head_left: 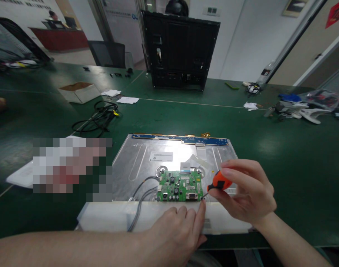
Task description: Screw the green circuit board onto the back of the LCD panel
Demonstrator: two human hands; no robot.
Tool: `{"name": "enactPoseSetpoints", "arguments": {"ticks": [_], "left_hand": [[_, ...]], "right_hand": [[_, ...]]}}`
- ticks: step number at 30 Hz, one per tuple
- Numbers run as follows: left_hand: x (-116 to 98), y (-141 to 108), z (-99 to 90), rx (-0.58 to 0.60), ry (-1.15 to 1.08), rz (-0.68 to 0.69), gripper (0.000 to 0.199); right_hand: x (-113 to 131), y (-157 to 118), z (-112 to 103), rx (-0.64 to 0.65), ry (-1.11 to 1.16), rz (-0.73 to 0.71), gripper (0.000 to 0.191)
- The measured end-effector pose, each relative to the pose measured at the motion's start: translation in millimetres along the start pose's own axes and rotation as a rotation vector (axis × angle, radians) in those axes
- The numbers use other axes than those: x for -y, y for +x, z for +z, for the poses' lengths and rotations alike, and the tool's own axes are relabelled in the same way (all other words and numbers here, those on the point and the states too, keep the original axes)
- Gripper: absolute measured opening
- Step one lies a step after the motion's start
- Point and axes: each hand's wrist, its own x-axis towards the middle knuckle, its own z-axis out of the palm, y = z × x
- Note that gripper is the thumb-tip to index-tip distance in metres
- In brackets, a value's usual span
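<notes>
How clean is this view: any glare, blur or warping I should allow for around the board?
Head view: soft glare on the metal panel and a pale sheen on the table; wide-angle stretch toward the edges; a pixelated block hides the left side beside the panel; the board reads fairly clearly, but its fine print is too small to read.

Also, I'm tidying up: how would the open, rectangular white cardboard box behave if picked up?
The white cardboard box is probably light for its size, given its thin walls. It seems fairly stiff, its sides standing upright.

Orange-and-black screwdriver (219,181), green circuit board (179,186), blue strip (183,139).
</notes>
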Motion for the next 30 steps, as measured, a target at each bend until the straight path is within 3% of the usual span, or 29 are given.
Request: {"name": "enactPoseSetpoints", "arguments": {"ticks": [12,22,30], "left_hand": [[-1.3,0.6,0.4,0.003,0.012,0.003,0.064],[0.4,0.5,-2.1,0.006,0.002,0.003,0.064],[-0.6,0.2,-1.2,-0.014,0.024,-0.002,0.062]], "right_hand": [[-0.4,-0.8,-1.9,0.037,0.087,0.014,0.052],[3.2,3.2,-2.4,0.030,0.192,0.043,0.068],[-2.3,-4.9,-1.3,-0.001,0.166,0.020,0.061]]}}
